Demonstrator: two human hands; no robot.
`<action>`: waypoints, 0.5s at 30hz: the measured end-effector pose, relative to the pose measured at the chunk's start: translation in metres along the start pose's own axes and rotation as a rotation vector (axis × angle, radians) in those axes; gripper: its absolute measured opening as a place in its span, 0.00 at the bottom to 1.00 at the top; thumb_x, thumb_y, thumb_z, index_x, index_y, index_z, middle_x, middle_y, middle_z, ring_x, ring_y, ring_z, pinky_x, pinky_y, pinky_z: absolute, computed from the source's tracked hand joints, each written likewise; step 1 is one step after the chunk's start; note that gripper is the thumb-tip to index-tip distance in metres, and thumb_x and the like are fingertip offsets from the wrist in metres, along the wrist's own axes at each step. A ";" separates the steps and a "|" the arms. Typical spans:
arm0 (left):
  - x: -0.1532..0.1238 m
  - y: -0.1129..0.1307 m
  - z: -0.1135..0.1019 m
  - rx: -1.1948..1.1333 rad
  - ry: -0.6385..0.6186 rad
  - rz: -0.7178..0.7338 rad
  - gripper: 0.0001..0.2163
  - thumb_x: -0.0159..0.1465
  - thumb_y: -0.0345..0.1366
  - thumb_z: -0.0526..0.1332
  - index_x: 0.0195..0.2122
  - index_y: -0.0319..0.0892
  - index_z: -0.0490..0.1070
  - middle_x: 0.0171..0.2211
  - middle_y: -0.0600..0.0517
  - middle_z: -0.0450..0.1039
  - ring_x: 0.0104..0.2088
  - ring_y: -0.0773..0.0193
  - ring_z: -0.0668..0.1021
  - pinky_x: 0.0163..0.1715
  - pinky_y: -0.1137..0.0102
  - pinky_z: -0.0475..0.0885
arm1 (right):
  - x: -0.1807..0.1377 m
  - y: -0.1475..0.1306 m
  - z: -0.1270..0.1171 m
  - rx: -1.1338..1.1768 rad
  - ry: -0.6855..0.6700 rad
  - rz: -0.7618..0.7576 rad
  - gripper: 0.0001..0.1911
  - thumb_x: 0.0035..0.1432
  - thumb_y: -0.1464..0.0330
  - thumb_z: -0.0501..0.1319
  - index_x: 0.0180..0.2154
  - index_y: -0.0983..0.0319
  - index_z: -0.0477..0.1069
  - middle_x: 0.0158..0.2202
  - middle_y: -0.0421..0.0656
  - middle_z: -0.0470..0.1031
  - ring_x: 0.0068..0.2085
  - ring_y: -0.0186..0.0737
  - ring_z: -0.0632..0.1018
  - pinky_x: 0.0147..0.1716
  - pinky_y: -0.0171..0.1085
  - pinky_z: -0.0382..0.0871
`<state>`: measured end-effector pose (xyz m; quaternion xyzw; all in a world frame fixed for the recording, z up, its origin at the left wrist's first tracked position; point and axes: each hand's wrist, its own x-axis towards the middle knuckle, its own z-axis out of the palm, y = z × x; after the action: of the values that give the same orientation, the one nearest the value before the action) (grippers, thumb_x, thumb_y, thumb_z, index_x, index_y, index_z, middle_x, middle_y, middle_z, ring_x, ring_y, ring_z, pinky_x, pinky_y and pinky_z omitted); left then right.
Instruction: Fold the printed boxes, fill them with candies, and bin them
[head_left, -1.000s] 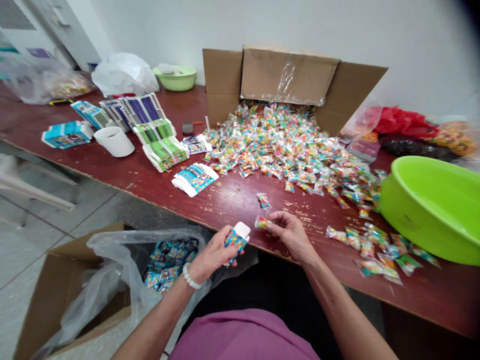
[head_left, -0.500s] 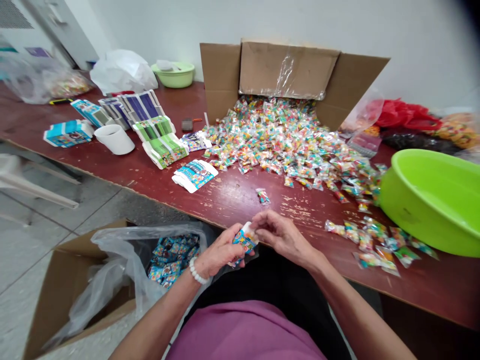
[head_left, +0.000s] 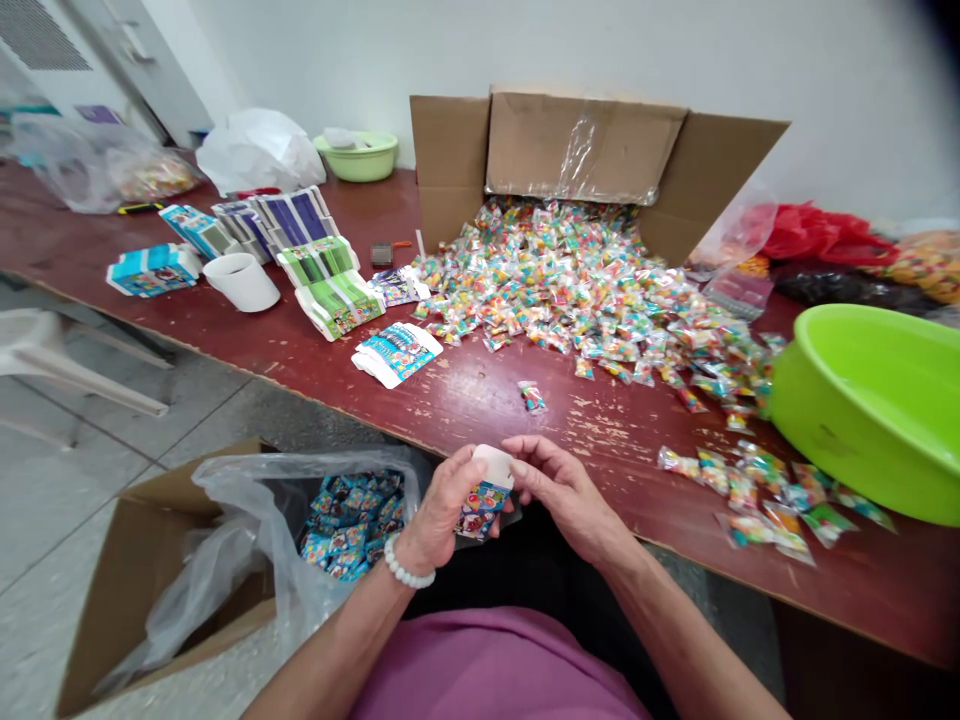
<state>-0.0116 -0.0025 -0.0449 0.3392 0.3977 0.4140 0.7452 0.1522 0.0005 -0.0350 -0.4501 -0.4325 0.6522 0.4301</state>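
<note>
My left hand, with a white beaded bracelet at the wrist, grips a small blue printed candy box over my lap, just off the table edge. The box's white end flap stands up. At the flap's right edge, the thumb and fingers of my right hand are pinched together. One wrapped candy packet lies alone on the table beyond my hands. Left of it rests a flattened blue carton. What the box holds inside is hidden from view.
Wrapped candies spill from a cardboard box. A green basin stands right, beside several loose packets. Carton stacks and a white roll are left. Below, a plastic-lined carton holds filled blue boxes.
The white flap now stands up more openly, and the box's printed face shows more. My right fingers have shifted to the flap's edge. The view has shifted slightly.
</note>
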 end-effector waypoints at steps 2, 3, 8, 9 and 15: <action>-0.001 -0.002 0.001 -0.024 -0.016 0.006 0.16 0.61 0.48 0.62 0.40 0.39 0.70 0.27 0.49 0.76 0.23 0.63 0.77 0.17 0.73 0.72 | -0.001 -0.002 0.005 0.031 -0.009 0.001 0.18 0.53 0.56 0.69 0.41 0.60 0.74 0.32 0.38 0.75 0.26 0.30 0.73 0.26 0.31 0.66; -0.001 -0.003 0.002 -0.031 -0.025 0.009 0.16 0.62 0.47 0.61 0.40 0.38 0.69 0.26 0.49 0.76 0.23 0.64 0.76 0.17 0.73 0.72 | -0.001 -0.003 0.007 0.040 -0.028 0.004 0.18 0.53 0.56 0.69 0.40 0.60 0.74 0.29 0.37 0.75 0.24 0.30 0.72 0.25 0.31 0.67; -0.002 -0.006 0.006 -0.039 -0.040 0.000 0.16 0.63 0.47 0.60 0.43 0.39 0.69 0.25 0.51 0.75 0.19 0.66 0.75 0.16 0.74 0.71 | 0.001 -0.004 0.012 0.024 -0.078 0.035 0.16 0.52 0.57 0.70 0.36 0.59 0.73 0.24 0.37 0.75 0.19 0.32 0.72 0.17 0.32 0.66; -0.002 -0.006 0.007 -0.068 -0.051 -0.031 0.17 0.64 0.49 0.59 0.44 0.39 0.69 0.25 0.50 0.76 0.19 0.65 0.76 0.16 0.74 0.71 | 0.002 -0.003 0.012 0.002 -0.053 0.021 0.15 0.53 0.56 0.69 0.35 0.59 0.73 0.23 0.37 0.75 0.18 0.33 0.71 0.15 0.32 0.65; 0.001 -0.003 0.003 -0.246 -0.056 -0.272 0.24 0.64 0.58 0.53 0.36 0.39 0.69 0.21 0.49 0.75 0.16 0.62 0.76 0.13 0.72 0.70 | 0.000 0.003 0.008 -0.394 0.056 -0.356 0.12 0.60 0.58 0.64 0.31 0.59 0.78 0.34 0.43 0.77 0.24 0.34 0.75 0.25 0.36 0.70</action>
<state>-0.0077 -0.0031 -0.0465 0.2000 0.3655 0.3450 0.8411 0.1437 -0.0016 -0.0358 -0.4597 -0.6115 0.4567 0.4541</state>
